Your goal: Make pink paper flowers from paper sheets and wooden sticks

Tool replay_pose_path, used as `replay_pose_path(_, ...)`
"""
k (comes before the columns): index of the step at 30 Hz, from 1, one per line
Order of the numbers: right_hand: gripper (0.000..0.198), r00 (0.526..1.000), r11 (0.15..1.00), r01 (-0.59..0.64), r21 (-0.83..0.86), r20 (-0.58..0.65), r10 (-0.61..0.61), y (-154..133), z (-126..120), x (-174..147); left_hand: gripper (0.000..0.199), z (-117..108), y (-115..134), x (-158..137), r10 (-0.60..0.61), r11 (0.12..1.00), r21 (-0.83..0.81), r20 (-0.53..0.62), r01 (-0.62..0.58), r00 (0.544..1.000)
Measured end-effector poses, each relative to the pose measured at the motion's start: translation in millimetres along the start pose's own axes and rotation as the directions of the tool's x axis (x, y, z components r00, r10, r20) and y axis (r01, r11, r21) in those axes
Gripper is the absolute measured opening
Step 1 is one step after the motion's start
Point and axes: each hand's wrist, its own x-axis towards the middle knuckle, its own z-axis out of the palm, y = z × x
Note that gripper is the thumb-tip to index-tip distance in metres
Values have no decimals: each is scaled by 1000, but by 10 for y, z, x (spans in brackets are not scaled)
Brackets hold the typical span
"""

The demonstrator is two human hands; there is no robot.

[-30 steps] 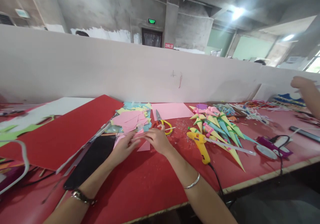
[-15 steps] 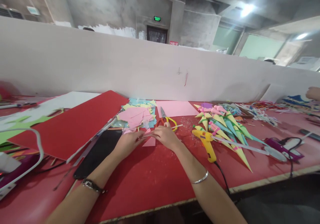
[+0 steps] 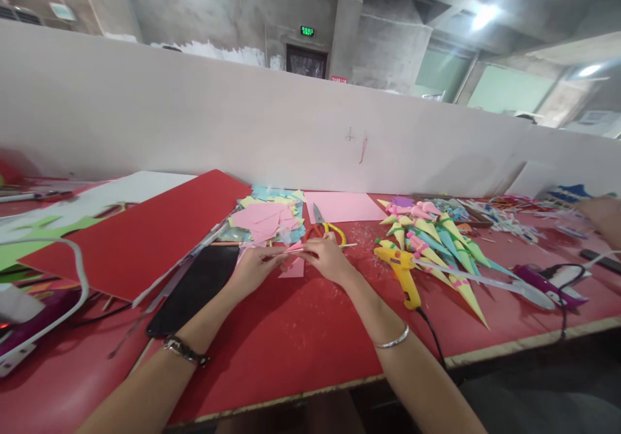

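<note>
Both hands meet over the red table, pinching a small piece of pink paper (image 3: pixel 294 248) between them. My left hand (image 3: pixel 253 267) is closed on its left end, thumb and fingers together. From the other side my right hand (image 3: pixel 330 260) grips it, the fingertips partly hidden. Another pink paper piece (image 3: pixel 292 270) lies flat just below. Behind my right hand rest scissors (image 3: pixel 336 232) with red and yellow handles, and a thin white stick (image 3: pixel 350 246) shows beside them. A pile of pink paper scraps (image 3: pixel 264 219) sits beyond my left hand.
A yellow glue gun (image 3: pixel 403 277) lies to the right, beside several pastel paper cones (image 3: pixel 451 259). At left are a black phone-like slab (image 3: pixel 194 288) and a large red sheet (image 3: pixel 140 237). A pink sheet (image 3: pixel 347 206) lies by the white partition (image 3: pixel 272 130). Another person's hand (image 3: pixel 604 217) is far right.
My hands have tilted slightly and the pink paper between them now shows more, raised at an angle. The other person's hand at far right has moved lower and blurs.
</note>
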Motion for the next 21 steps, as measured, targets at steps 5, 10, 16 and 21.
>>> replay_pose_path(5, 20, 1000, 999, -2, 34, -14, 3, -17, 15, -33, 28, 11, -12, 8, 17, 994, -105, 35, -13, 999)
replay_pose_path(10, 22, 1000, 994, -10, 106, 24, 7, -47, 33, -10, 26, 46, -10, 11, 44, 990, -133, 50, -37, 998)
replay_pose_path(16, 32, 997, 997, -74, 39, 39, 72, -63, 24, 15, 30, 45, 32, 13, 87, 980, -183, 63, -74, 994)
replay_pose_path(21, 33, 998, 999, -51, -7, 23, 51, -68, 8, 8, 29, 85, 8, 4, 103, 972, -215, 46, -91, 994)
